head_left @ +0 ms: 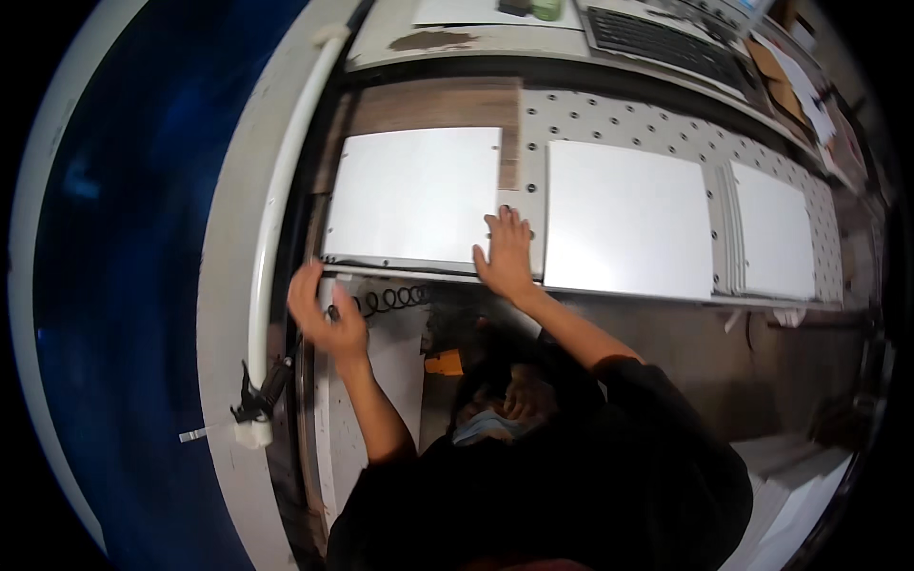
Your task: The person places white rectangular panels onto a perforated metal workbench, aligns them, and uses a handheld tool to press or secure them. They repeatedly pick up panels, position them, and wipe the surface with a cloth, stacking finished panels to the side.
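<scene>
A white rectangular panel [416,190] with small dark holes along its edges lies flat at the left of the work surface, partly over a brown wood-grain board [433,100]. My right hand [506,255] rests at its lower right corner, fingers stretched out and holding nothing. Just off the lower left corner is my left hand [328,309], its thumb and fingers apart with nothing between them. Another white panel [628,219] lies to the right of my right hand. Farther right, a stack of white panels [776,233] sits with its left edges fanned out.
A perforated metal table top [619,114] bears the panels. Behind it are a black keyboard [662,48] and papers. A white tube [284,181] runs along the left side. A coiled black hose [390,299] hangs below the front edge; white panels [795,495] stand low at right.
</scene>
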Available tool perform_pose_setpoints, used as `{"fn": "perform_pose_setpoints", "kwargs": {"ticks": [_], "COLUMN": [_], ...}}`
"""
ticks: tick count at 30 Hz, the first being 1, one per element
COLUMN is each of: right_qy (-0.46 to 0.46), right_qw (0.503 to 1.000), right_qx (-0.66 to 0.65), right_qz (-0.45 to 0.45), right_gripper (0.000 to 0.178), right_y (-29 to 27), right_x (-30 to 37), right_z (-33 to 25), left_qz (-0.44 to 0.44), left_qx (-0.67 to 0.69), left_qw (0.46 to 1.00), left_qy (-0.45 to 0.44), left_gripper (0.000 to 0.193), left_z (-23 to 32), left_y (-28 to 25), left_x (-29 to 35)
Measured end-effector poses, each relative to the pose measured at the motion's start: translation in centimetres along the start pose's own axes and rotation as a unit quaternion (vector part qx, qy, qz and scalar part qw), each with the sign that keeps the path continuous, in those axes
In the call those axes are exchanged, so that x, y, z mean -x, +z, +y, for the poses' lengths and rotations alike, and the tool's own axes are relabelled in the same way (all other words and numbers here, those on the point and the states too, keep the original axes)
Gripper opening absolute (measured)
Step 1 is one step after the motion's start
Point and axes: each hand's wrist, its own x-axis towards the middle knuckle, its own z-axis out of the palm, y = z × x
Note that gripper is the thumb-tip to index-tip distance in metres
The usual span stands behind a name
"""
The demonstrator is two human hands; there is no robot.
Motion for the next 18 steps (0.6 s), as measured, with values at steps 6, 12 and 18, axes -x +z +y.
{"fn": "perform_pose_setpoints", "kwargs": {"ticks": [6,12,18], "right_qy": [0.049,0.121,0.205], "right_qw": [0.997,0.982,0.823], "right_qx": [-0.005,-0.145,-0.525], "right_qz": [-0.06,-0.016,0.074], "right_gripper": [0.075,0.076,0.071], "right_y": [-0.9,-0.7,-3.8], "right_x": [3.5,3.5,1.4], "right_z": [-3.0,-3.7,-1.3], "left_qz": [-0.175,-0.17,-0.224], "left_qx": [-0.105,0.0,-0.067], "left_qw": [0.968,0.971,0.934], "left_qy": [-0.148,-0.167,-0.27], "left_gripper": [0.081,0.049,0.065], "left_z": [-17.2,-18.5,-16.8], "left_y": [14.4,17.0,14.4], "left_x": [2.6,2.1,-0.3]}}
